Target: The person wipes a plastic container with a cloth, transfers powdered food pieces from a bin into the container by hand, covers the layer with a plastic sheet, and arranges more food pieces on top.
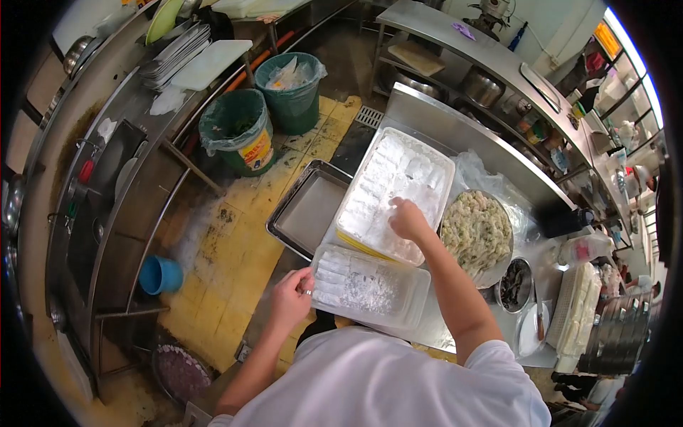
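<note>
My right hand (408,220) is over a large white tray (447,174) coated in white powder, with rows of powdered white rolls (370,174) along its far and left parts. Its fingers are curled together at the powdered surface; what they pinch, if anything, is too small to make out. In front of me is a smaller translucent plastic container (420,295) with several whitish rolls (329,281) lined up at its left end and loose powder beside them. My left hand (292,293) is closed at that container's left rim, a ring on one finger.
A big bowl of pale chopped filling (475,235) stands right of the tray, with a bowl of dark pieces (514,285) and a knife (540,320) nearby. An empty metal pan (313,203) lies left. Lined green bins (238,135) stand on the yellow floor.
</note>
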Motion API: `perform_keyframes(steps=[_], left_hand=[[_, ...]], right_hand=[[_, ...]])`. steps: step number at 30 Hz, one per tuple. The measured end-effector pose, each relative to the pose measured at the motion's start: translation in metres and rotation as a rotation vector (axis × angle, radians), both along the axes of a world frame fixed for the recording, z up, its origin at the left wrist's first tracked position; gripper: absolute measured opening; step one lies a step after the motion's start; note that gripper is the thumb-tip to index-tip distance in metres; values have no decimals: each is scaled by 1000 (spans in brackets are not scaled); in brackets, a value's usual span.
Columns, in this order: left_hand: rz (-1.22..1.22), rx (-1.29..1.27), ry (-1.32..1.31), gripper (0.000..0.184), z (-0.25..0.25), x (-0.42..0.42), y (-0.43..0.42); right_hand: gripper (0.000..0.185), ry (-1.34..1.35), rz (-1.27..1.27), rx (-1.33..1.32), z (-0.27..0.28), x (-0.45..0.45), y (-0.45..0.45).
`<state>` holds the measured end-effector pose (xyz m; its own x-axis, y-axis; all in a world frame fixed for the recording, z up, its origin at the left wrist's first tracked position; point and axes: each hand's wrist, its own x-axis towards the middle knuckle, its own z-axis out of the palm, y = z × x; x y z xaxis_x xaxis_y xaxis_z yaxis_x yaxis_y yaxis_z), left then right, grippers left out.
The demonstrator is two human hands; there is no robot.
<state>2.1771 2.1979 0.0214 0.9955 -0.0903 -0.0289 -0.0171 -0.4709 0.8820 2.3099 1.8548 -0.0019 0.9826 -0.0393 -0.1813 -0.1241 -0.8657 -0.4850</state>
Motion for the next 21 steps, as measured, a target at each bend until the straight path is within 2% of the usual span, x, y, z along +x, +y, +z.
perform_keyframes(steps=[3,6,9,12,14,16,19,21], left_hand=[[-22,-9,-6,25,4,4,-5],[-62,-29,-30,25,-1,6,-5],[-95,-25,-47,24,-3,9,-6],[-119,-32,-25,24,-3,13,-7],[-139,-30,-4,24,-1,15,-10],[-164,-39,-2,24,1,17,-13],[-188,-54,-9,24,0,19,-15],[-202,-57,-26,24,0,22,-16]], right_hand=[[37,-181,-91,73,3,-14,-5],[36,-65,-62,-50,1,-31,-14],[31,-201,-240,48,62,-57,-2],[29,5,-300,243,117,-93,20],[39,-9,-214,296,92,-126,34],[39,36,-232,400,74,-146,65],[42,-50,-150,326,-12,-167,83],[45,-38,-136,97,-11,-180,92]])
